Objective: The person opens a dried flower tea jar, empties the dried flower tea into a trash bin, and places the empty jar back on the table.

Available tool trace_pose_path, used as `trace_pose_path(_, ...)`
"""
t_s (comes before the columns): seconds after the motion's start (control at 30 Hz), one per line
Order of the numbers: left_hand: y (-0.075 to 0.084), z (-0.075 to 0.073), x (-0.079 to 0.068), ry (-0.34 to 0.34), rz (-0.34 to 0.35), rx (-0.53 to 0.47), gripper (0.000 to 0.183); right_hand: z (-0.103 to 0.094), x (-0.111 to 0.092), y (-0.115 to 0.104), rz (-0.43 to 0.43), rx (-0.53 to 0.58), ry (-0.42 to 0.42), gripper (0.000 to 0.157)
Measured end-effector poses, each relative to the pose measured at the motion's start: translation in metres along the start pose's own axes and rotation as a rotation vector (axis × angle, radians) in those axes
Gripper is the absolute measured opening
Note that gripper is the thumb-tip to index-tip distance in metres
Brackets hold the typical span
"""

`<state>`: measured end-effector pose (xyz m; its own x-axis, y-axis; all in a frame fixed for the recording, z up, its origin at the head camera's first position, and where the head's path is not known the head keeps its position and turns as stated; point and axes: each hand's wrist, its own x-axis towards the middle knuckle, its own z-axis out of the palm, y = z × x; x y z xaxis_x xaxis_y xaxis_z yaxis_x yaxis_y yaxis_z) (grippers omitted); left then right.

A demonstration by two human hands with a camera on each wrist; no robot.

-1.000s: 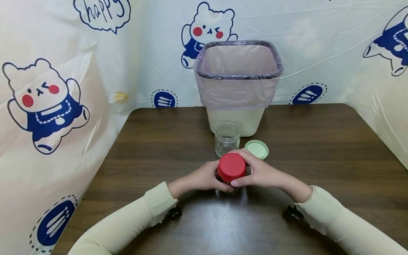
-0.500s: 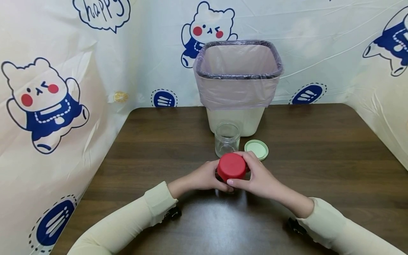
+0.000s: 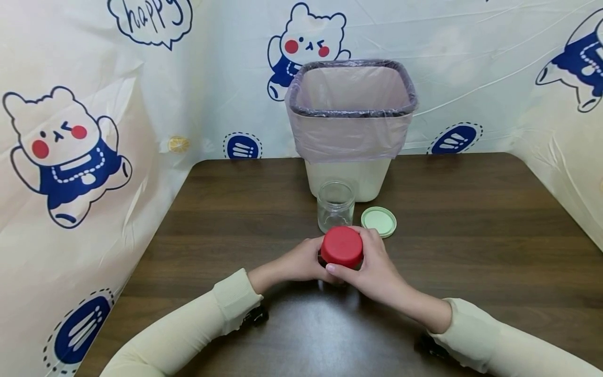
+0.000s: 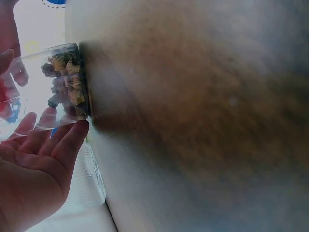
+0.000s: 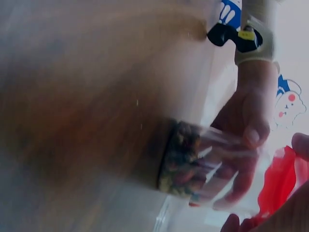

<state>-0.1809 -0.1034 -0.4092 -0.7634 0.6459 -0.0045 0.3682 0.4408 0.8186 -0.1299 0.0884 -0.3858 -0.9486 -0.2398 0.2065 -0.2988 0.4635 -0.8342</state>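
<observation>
A clear jar [image 4: 36, 87] with dried flower buds in its lower part stands upright on the table in front of the person. A red screw lid [image 3: 342, 245] sits at its top. My left hand [image 3: 299, 262] holds the jar's side, its fingers and thumb around the wall, as the right wrist view also shows. My right hand [image 3: 382, 272] grips the lid, thumb at the near edge and fingers at the far right side. From above, the lid and hands hide most of the jar [image 5: 186, 162].
Just beyond the hands stands an open glass jar [image 3: 335, 207]. A pale green lid [image 3: 379, 221] lies to its right. Behind them is a bin [image 3: 350, 175] lined with a translucent purple bag. Printed cloth [image 3: 226, 78] surrounds the wooden table [image 3: 235, 209].
The right hand has turned about the red lid: its thumb has slid left along the near edge, and its wrist has come nearer the person. The left hand has stayed in place.
</observation>
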Motion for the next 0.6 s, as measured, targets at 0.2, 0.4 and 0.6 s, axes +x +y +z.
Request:
trace_pose_path(0.2, -0.0004, 0.0004, 0.0003, 0.009, 0.006, 0.013, 0.055, 0.0049, -0.0015, -0.0013, 0.015, -0.007, 0.045, 0.073)
trace_pose_path(0.4, -0.0015, 0.0009, 0.0002, 0.010, 0.005, 0.017, 0.056, 0.0056, -0.0015, -0.0003, 0.016, 0.008, 0.047, 0.073)
trace_pose_path(0.6, -0.0004, 0.0005, 0.0000, 0.006, -0.003, 0.009, 0.056, 0.0055, -0.0005, 0.0020, 0.001, 0.038, 0.044, 0.071)
